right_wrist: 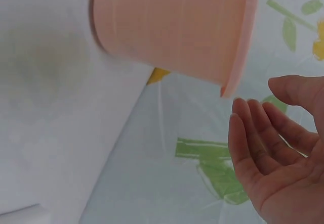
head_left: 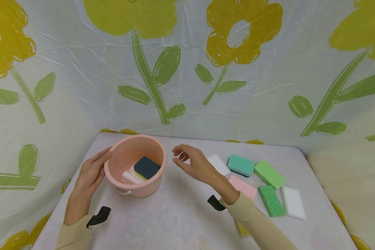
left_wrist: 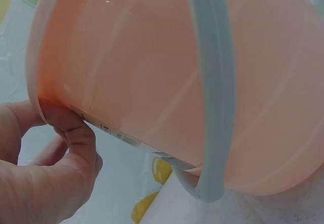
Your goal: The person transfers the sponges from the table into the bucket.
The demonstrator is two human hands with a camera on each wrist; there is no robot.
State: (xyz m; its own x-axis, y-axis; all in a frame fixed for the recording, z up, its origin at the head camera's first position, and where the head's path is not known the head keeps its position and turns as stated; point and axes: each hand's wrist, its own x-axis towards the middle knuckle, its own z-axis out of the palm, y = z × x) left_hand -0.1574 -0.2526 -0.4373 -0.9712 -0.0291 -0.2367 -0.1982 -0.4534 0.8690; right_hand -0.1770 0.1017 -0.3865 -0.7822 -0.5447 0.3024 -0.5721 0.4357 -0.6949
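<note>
Bucket (head_left: 148,189) at the left hand (head_left: 90,172) is pale pink, dark blue-and-yellow sponge (head_left: 147,167) inside. Past the right hand (head_left: 193,162), sponges (head_left: 241,165) go teal, pink, green, white. Behind both: whitish sheet (head_left: 262,114), yellow flowers (head_left: 268,19), green leaves (head_left: 167,65).

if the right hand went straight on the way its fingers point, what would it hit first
Most likely the rim of the pink bucket: the right hand points at its closest side across a short gap. Exact height is unclear, so the fingertips might pass just over it.
</note>
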